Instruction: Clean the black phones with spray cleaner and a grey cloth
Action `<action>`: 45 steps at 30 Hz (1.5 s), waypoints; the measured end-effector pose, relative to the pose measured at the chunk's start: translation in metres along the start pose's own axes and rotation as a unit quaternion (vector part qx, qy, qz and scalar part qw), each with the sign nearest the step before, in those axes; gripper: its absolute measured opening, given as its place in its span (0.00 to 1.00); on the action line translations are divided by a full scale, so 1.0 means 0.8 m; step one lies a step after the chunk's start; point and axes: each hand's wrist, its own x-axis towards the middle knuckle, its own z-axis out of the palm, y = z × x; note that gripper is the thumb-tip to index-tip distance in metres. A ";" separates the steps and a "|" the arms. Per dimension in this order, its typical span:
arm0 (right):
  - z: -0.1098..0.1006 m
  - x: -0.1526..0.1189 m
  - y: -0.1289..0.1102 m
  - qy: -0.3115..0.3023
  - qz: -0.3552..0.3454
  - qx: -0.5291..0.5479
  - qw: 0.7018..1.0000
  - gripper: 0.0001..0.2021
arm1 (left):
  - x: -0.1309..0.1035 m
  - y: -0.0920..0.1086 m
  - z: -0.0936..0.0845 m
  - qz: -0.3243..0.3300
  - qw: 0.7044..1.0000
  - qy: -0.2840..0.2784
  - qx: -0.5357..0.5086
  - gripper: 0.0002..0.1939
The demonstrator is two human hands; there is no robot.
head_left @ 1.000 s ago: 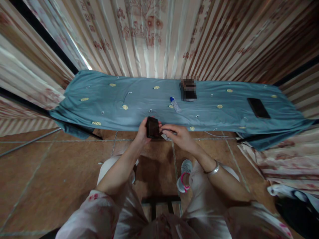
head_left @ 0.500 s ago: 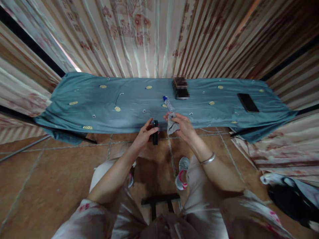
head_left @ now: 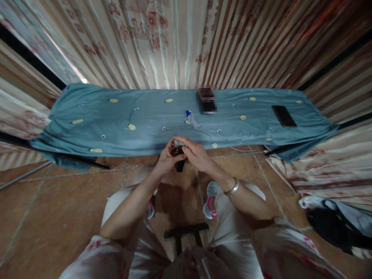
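Observation:
My left hand [head_left: 166, 158] is closed around a small black oblong object [head_left: 179, 166], whose lower end shows below the fingers; its kind I cannot make out. Over its top, my right hand [head_left: 196, 155] presses a grey cloth [head_left: 178, 143], mostly covered by the fingers. Both hands meet just in front of the table's near edge. Beyond them on the blue tablecloth [head_left: 151, 112] lies a small clear bottle [head_left: 193, 120] with a blue cap, tipped on its side.
Behind the bottle stands a dark, pixelated item [head_left: 207, 102]. A black phone [head_left: 284, 116] rests toward the right end. Patterned curtains [head_left: 162, 46] hang behind the table. At the lower right, a dark bag-like bundle [head_left: 331, 226] sits on the floor.
My right hand has moved left with the grey cloth and now meets the black object in my left hand. The view has shifted slightly.

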 end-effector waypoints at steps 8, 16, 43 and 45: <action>-0.015 0.010 0.025 -0.022 0.049 0.110 0.993 0.17 | -0.003 0.002 -0.007 0.032 0.997 -0.022 0.062 0.61; -0.010 0.013 0.034 -0.022 0.075 0.129 0.989 0.17 | 0.006 -0.010 -0.017 0.069 0.988 -0.066 0.125 0.69; 0.005 -0.011 0.002 -0.045 -0.118 -0.310 0.942 0.17 | -0.014 0.013 -0.022 0.158 0.880 -0.007 0.448 0.61; 0.009 -0.011 -0.002 -0.059 -0.128 -0.327 0.935 0.17 | -0.015 0.016 -0.024 0.148 0.876 -0.004 0.458 0.62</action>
